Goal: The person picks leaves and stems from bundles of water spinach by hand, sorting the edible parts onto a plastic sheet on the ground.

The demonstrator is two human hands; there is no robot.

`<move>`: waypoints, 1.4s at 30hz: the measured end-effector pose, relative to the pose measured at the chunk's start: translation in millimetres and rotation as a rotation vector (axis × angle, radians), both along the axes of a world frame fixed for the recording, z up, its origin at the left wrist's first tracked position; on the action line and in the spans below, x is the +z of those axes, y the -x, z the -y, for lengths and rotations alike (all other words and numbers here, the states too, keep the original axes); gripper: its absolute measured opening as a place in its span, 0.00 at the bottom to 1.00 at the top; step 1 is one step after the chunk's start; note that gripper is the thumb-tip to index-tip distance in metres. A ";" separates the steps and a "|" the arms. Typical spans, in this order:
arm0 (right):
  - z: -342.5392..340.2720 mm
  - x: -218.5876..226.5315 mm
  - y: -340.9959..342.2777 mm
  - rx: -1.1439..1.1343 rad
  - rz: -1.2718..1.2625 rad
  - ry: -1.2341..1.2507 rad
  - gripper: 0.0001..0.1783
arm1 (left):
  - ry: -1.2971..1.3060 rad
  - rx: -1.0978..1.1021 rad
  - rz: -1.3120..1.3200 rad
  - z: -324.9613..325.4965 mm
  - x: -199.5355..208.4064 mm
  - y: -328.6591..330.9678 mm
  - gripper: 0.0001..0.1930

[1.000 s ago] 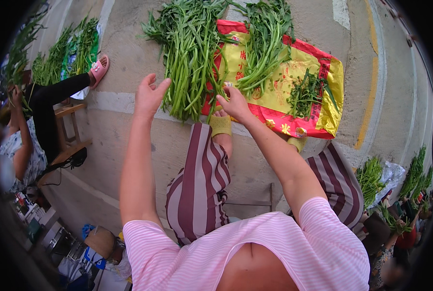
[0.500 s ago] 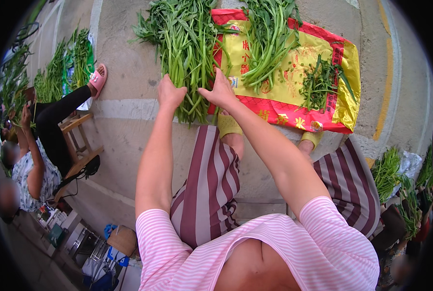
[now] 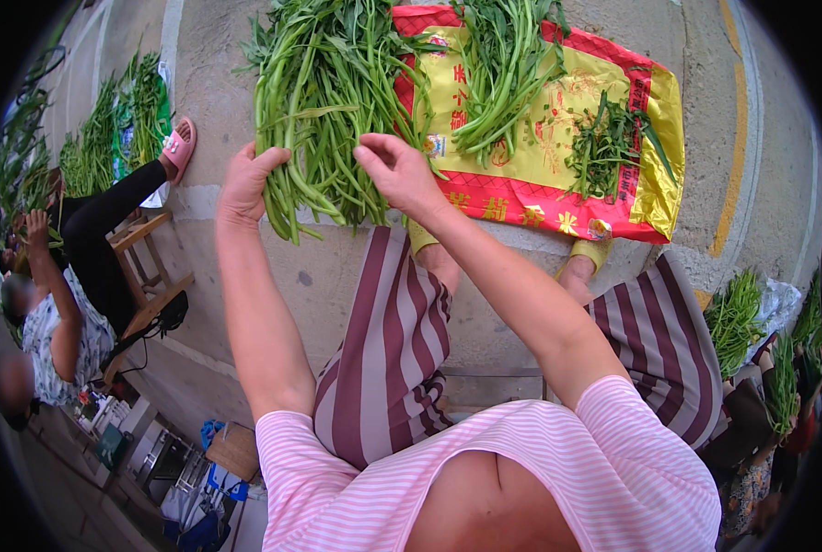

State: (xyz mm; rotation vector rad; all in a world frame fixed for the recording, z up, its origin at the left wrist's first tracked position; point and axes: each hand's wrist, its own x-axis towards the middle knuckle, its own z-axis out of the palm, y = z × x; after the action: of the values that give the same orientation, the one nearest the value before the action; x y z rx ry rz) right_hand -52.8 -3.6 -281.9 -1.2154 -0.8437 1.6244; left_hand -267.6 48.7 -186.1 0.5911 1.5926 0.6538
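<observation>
Left hand (image 3: 250, 184): fingers bent at the near left edge of the large green bunch; cannot tell whether they grip stalks.
Large green bunch (image 3: 324, 120): on the pavement (image 3: 204, 267), between the hands, stalk ends near.
Right hand (image 3: 397, 173): thumb and fingers parted, at the bunch's near right side.
Smaller bunch (image 3: 501, 101): far on the red-yellow sack (image 3: 532, 167).
Cut pieces (image 3: 604, 152): sack's right part.

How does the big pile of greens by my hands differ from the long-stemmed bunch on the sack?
The pile is wider and fuller; the bunch is slimmer. The pile lies mostly left of the sack, the bunch largely on it. Both are green and leafy, stems toward you.
</observation>
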 end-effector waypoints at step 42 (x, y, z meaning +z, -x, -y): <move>-73.2 158.6 -81.4 0.266 -0.078 0.286 0.10 | -0.361 -0.458 -0.838 66.9 -6.8 -66.3 0.33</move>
State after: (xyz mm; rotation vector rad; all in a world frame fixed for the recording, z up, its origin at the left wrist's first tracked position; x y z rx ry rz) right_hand 28.7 69.6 -123.3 -1.2635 -0.7670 2.0504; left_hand -201.4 -18.2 -192.9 1.5982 1.9983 0.3483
